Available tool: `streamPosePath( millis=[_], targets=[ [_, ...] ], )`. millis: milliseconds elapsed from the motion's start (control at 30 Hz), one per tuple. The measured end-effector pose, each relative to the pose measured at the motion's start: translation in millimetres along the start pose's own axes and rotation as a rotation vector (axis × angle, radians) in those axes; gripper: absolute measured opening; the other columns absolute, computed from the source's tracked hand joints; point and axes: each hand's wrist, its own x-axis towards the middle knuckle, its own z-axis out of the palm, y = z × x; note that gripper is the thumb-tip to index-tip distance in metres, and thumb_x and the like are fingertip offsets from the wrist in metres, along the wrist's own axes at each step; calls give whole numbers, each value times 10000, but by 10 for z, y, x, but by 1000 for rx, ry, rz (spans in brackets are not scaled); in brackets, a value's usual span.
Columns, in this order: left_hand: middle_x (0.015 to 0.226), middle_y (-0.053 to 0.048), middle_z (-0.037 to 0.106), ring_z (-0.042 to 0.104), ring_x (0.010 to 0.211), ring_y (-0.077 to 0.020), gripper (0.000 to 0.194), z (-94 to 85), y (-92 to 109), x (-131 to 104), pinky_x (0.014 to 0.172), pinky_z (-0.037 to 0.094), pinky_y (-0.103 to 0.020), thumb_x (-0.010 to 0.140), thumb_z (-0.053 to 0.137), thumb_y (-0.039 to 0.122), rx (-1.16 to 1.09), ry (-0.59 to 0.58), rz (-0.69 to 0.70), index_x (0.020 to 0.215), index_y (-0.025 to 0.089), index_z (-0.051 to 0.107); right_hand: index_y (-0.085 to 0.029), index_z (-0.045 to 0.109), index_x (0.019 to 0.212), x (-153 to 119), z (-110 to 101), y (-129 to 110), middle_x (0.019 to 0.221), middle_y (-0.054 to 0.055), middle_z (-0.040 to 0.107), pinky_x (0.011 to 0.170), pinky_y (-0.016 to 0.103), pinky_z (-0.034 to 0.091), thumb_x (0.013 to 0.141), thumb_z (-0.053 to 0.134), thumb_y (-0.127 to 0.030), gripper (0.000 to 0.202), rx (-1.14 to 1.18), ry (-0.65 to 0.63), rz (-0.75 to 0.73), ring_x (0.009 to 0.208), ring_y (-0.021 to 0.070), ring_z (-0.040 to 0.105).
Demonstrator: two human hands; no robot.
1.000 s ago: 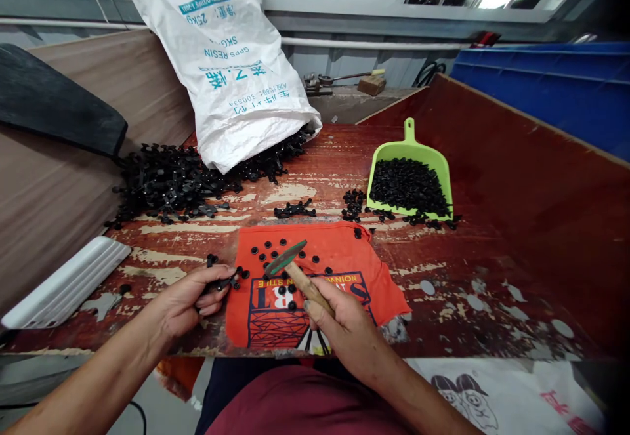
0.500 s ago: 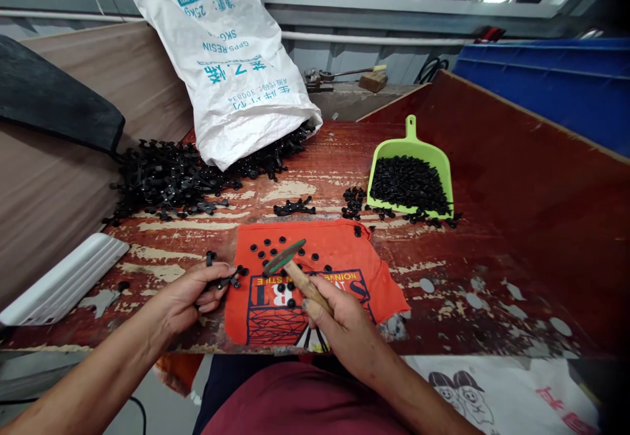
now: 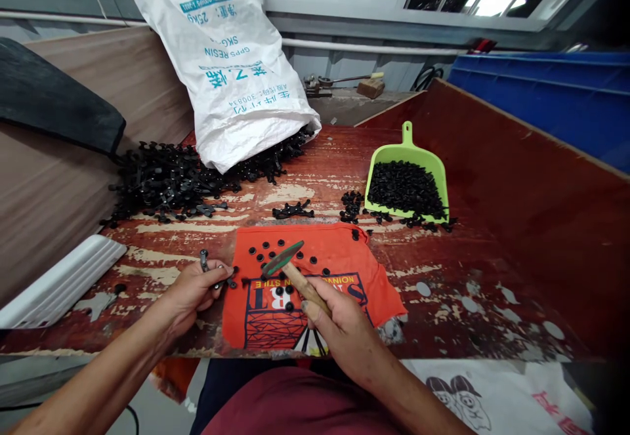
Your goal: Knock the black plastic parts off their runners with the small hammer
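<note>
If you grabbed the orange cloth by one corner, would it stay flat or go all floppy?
The orange printed cloth would probably droop: its edges already wrinkle and fold on the worn red wooden table. The small black round parts lying loose on it would likely slide or roll off.

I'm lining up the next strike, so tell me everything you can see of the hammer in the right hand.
The hammer is small, with a slim green-grey metal head and a pale wooden handle. The right hand grips the handle low down, fingers wrapped round it, so the head points up and to the left. The head hangs over the orange cloth, among loose black round pieces. Whether it touches the cloth cannot be told.
</note>
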Motion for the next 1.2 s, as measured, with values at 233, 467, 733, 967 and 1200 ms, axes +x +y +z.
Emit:
streamPosePath(
  millis=[233,467,733,967,1200],
  targets=[
    [468,54,486,219,368,-14,313,-136,-118,26,379,108,-156,678,817,388,-100,-106,-73,757,150,629,-232,601,1110,23,-12,35,767,-35,525,621,252,345,947,465,-266,215,-46,12,14,674,143,467],
    [469,85,423,176,386,-2,316,-125,-182,-217,387,127,-147,709,804,387,-193,-102,-55,733,157,589,-239,560,902,0,49,40,712,-65,477,591,245,302,922,536,-243,31,-82,0,33,635,123,438],
    [450,99,408,251,371,-3,392,152,-119,-334,383,113,-127,629,849,418,-114,-65,-24,741,160,577,-232,576,904,50,43,-19,719,-64,472,584,237,315,898,538,-274,57,20,64,76,647,122,426],
    [411,102,435,195,335,4,409,307,55,-111,348,108,-138,566,875,350,-132,-118,-85,690,175,528,-227,528,841,4,-56,30,687,-76,424,565,228,296,894,537,-244,56,3,123,26,628,113,394],
    [404,52,509,212,305,4,397,317,37,-72,345,108,-153,609,852,393,-70,-173,-110,652,165,529,-234,581,932,-22,-29,182,745,-70,481,595,227,326,896,531,-217,63,22,122,42,667,117,445]
  ],
)
